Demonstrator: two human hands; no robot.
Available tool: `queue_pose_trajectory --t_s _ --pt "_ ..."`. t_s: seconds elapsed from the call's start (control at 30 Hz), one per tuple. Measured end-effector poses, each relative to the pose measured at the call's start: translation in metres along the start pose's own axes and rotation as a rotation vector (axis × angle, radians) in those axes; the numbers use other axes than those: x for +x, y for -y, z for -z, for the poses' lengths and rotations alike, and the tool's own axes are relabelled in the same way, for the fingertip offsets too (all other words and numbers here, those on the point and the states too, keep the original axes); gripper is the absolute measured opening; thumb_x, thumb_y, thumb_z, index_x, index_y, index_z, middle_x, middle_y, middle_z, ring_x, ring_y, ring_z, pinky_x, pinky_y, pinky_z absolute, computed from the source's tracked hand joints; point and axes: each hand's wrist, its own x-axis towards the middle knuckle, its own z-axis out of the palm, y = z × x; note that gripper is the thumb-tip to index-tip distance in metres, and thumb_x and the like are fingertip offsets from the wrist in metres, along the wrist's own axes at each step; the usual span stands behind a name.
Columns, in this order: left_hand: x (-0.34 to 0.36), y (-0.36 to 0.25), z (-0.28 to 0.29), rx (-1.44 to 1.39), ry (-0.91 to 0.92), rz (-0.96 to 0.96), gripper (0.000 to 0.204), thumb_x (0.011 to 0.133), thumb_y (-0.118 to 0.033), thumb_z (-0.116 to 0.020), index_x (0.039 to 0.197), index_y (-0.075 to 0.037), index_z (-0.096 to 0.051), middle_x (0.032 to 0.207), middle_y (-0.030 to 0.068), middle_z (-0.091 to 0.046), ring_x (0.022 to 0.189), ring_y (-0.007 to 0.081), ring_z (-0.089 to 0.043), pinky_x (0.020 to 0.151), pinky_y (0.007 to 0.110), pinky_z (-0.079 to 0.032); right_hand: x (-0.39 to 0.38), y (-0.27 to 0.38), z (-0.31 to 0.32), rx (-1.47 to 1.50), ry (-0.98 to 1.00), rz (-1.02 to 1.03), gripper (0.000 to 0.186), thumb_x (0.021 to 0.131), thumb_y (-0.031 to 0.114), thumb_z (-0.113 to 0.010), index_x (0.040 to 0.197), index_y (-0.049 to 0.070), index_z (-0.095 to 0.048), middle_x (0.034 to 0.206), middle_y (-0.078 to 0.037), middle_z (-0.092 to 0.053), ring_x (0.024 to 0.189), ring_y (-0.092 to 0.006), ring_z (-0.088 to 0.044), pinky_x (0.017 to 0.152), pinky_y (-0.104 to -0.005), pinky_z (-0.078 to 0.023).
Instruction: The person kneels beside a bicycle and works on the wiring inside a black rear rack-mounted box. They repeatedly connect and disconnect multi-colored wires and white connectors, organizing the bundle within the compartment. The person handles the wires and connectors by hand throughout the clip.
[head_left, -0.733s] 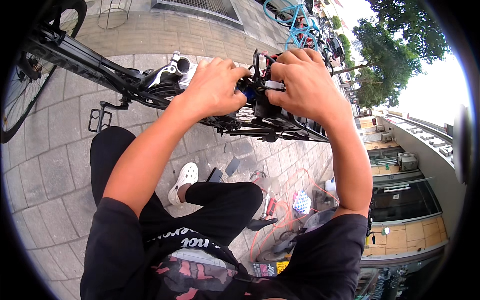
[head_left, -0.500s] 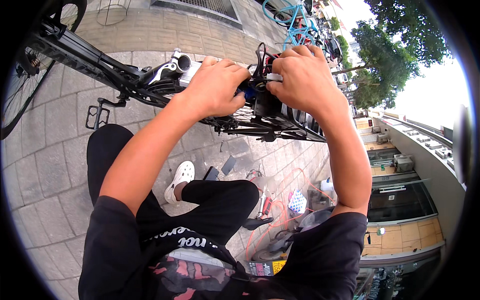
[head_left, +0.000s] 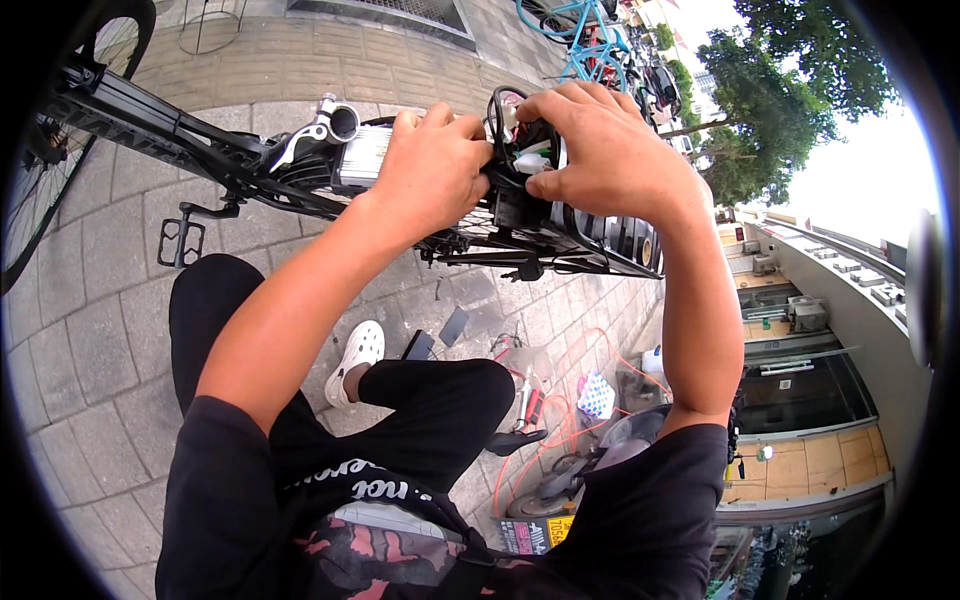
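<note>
The bike frame [head_left: 150,125] is matt black metal, and the seat clamp [head_left: 325,125] is shiny silver metal. The pavement [head_left: 90,330] is rough grey stone. The shoe [head_left: 355,360] looks like smooth white plastic.

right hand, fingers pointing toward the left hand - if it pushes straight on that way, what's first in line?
Probably the small white plastic connector that the right hand already pinches at its fingertips, then the black box-shaped bike unit behind it. Beyond that sits the left hand. Depth is hard to judge here.
</note>
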Motion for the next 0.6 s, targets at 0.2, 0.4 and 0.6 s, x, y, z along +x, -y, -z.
queue_pose_trajectory --t_s 0.2,0.4,0.6 --pt "-0.006 0.006 -0.002 -0.015 -0.015 -0.102 0.025 0.094 -0.020 -0.079 0.116 -0.013 -0.087 0.128 0.0034 -0.079 0.129 0.0299 -0.067 0.105 0.051 -0.047 0.024 0.011 -0.036 -0.005 -0.324 0.361 0.059 0.093 0.042 -0.082 0.141 0.009 -0.079 0.143 -0.018 -0.077 0.148 -0.0395 -0.063 0.132 -0.0508 -0.042" --pt "-0.007 0.024 -0.004 -0.029 -0.057 -0.243 0.029 0.094 -0.015 -0.075 0.123 -0.013 -0.081 0.130 0.0027 -0.079 0.130 0.0262 -0.070 0.106 0.050 -0.047 0.014 -0.006 -0.021 -0.023 -0.086 0.184 0.038 0.102 0.042 -0.075 0.097 0.007 -0.087 0.104 -0.013 -0.081 0.108 -0.0358 -0.077 0.111 -0.0469 -0.056" --pt "-0.007 0.012 -0.008 -0.043 -0.044 -0.144 0.036 0.093 -0.016 -0.076 0.128 -0.009 -0.079 0.129 0.0077 -0.080 0.131 0.0317 -0.070 0.113 0.052 -0.048 0.007 -0.001 -0.021 -0.061 -0.100 0.230 0.031 0.103 0.033 -0.080 0.092 0.005 -0.079 0.096 -0.011 -0.072 0.103 -0.0354 -0.070 0.104 -0.0476 -0.052"
